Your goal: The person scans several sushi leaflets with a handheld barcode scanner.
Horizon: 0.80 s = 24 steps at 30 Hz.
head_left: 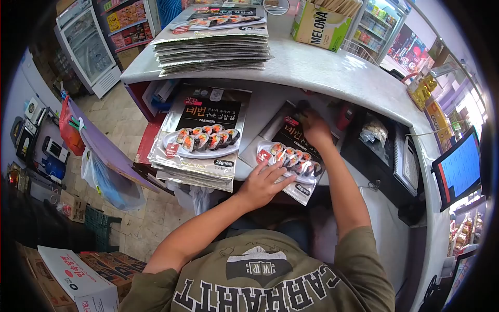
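A single silver and black seaweed packet (291, 148) with a sushi picture lies tilted on the lower shelf in front of me. My left hand (264, 183) rests on its lower left part, fingers spread flat. At the packet's upper right is my right hand (313, 126), its fingers bent around something dark and small that I cannot make out. To the left, a stack of the same packets (205, 135) lies on the lower shelf. Another, taller stack of packets (213, 39) stands on the upper counter.
A Melona box (322, 25) with wooden sticks stands on the white counter (312, 65). At the right are a black drawer (371, 148), a gold figurine (423, 89) and a screen (457, 169). Bags (112, 177) hang at the left, above cardboard boxes (78, 278).
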### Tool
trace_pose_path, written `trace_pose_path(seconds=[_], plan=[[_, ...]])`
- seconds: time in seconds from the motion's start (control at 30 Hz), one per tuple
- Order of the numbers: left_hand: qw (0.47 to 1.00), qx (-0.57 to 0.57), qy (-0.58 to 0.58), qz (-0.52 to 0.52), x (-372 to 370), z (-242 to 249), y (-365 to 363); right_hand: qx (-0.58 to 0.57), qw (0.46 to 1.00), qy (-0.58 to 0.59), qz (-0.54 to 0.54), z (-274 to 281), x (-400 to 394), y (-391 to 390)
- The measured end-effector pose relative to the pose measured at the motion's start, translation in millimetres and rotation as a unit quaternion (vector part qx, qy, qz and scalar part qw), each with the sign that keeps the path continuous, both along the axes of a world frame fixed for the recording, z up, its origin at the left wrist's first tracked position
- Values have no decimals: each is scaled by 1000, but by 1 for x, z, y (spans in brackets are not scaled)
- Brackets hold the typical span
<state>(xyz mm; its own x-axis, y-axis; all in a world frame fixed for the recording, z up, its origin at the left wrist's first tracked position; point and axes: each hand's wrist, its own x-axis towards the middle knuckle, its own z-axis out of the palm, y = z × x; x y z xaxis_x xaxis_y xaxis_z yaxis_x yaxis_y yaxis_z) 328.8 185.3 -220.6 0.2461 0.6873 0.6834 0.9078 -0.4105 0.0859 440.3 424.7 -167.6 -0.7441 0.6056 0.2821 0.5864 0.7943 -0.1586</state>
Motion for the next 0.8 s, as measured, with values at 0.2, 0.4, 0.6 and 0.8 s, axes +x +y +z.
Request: trace_pose_path(seconds=[0.2,0.4,0.6,0.8], plan=[[1000,3,4,1,-2,4,0,17,985,60,163,11,57,-61],[1000,7,-2,-2,-2,-10,2,-13,974,45,222,30,73,-135],[1000,-6,-6,-1,-1,-1,2,59,993,82,67,2,78,-99],[1000,-15,-5,-13,-5,-1,0,2,1000,25,12,2,59,-42]])
